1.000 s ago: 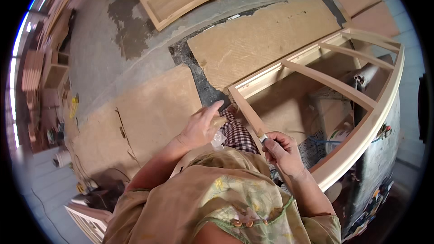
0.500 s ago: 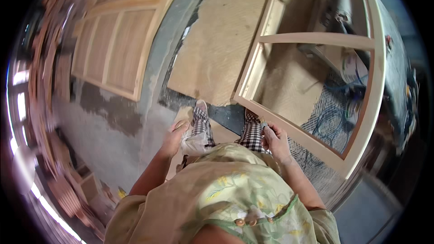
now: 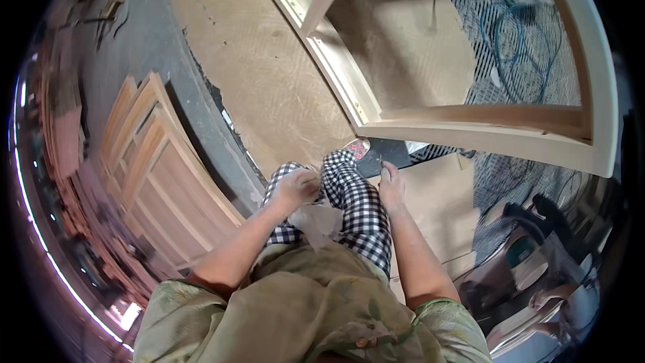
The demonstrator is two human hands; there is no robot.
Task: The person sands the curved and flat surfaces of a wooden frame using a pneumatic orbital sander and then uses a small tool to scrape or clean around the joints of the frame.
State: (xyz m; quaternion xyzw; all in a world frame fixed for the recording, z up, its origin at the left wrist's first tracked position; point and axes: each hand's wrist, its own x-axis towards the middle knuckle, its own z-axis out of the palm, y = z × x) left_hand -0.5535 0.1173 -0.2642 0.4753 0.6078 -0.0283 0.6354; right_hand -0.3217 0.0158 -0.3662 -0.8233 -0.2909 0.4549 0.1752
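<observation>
My left hand (image 3: 297, 189) is closed in front of my checked trousers. A crumpled, whitish translucent plastic bag (image 3: 318, 223) hangs from it. On the right, my right hand (image 3: 392, 189) pinches a small thin object (image 3: 382, 163), too small to name. Just beyond that hand stands a pale wooden frame (image 3: 470, 136) with crossbars and an open middle. Neither hand touches the frame. A tan sheet (image 3: 269, 60) covers the floor alongside it.
Slatted wooden panels (image 3: 178, 202) lean together at left. Blue hose (image 3: 500, 47) coils on the patterned mat inside the frame. Flat cardboard (image 3: 433, 205) lies by my right arm. At lower right, another person's hands (image 3: 551, 296) are near stacked boards.
My view has turned, so the frame now sits nearer, ahead and to the right. My left hand with the bag has come in closer to my right hand.
</observation>
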